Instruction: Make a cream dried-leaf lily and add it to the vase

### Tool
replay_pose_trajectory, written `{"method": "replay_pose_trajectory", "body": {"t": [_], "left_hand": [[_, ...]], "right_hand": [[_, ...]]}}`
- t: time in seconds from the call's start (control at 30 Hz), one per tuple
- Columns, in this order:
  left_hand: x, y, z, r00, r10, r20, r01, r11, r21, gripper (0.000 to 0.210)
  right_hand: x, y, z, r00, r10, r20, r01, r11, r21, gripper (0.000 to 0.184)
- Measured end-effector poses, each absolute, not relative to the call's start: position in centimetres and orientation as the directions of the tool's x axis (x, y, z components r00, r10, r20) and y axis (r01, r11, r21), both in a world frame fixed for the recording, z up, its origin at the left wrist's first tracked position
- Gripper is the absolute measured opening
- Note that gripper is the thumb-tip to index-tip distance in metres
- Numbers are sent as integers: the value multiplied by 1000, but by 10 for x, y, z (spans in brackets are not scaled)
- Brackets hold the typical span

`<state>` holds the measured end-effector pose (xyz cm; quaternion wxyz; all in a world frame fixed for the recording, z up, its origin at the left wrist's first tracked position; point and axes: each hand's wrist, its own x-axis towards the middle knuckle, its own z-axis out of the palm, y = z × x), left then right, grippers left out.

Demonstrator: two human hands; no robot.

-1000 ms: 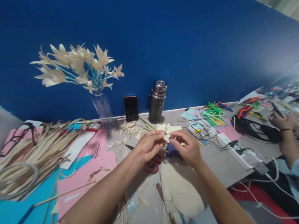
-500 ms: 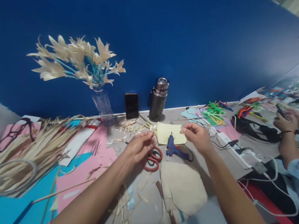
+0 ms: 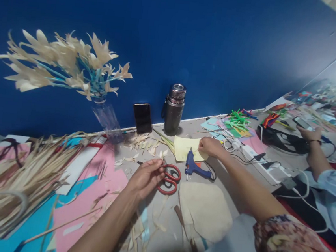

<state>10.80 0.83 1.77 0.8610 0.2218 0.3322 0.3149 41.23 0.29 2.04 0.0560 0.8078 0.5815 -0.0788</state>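
Observation:
Between the thumb and fingertips of my left hand [image 3: 148, 174] is a small pale husk flower [image 3: 163, 154], its petals pointing up. Red-handled scissors [image 3: 169, 179] lie on the table right beside that hand. My right hand [image 3: 210, 146] is at the right edge of a yellow paper sheet [image 3: 179, 147], fingers curled together; whatever they pinch is hidden. A blue glue gun [image 3: 195, 167] rests partly on the sheet, nozzle toward the wall. Nearer me lies a cream cloth-like piece [image 3: 207, 211].
A clear vase [image 3: 107, 118] of husk flowers [image 3: 70, 61], a phone [image 3: 142, 117] and a thermos [image 3: 174, 110] stand along the wall. Dried husks [image 3: 29, 176] lie left. A power strip [image 3: 259, 164] with cables and another person's hand [image 3: 311, 134] are at right.
My right hand has moved left and turned, its fingers now closed over the yellow sheet. My left hand has lowered slightly with the flower. The view has shifted a little to the right.

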Motion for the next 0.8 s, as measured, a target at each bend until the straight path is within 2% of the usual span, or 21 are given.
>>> {"method": "replay_pose_trajectory", "body": {"t": [0.13, 0.3, 0.47, 0.6, 0.7, 0.77, 0.8], "left_hand": [[107, 9, 15, 578, 692, -434, -396, 702, 592, 13], [110, 6, 15, 582, 695, -423, -395, 696, 600, 12], [110, 4, 17, 582, 700, -413, -383, 684, 620, 9], [107, 2, 18, 570, 715, -405, -358, 660, 661, 9], [103, -1, 22, 500, 803, -326, -258, 497, 829, 13], [99, -2, 28, 422, 891, -164, -115, 232, 966, 12], [97, -3, 31, 388, 921, -41, -32, 58, 998, 12]], "right_hand": [[410, 1, 16, 334, 931, -149, 940, -317, 128, 29], [409, -4, 21, 320, 941, -112, 935, -294, 201, 29], [415, -11, 30, 321, 946, -50, 933, -307, 189, 27], [422, -19, 44, 367, 929, 50, 922, -370, 116, 25], [423, -27, 59, 378, 920, 103, 925, -380, -7, 25], [418, -33, 69, 350, 930, 111, 935, -339, -104, 27], [414, -36, 74, 337, 935, 113, 929, -311, -199, 28]]}}
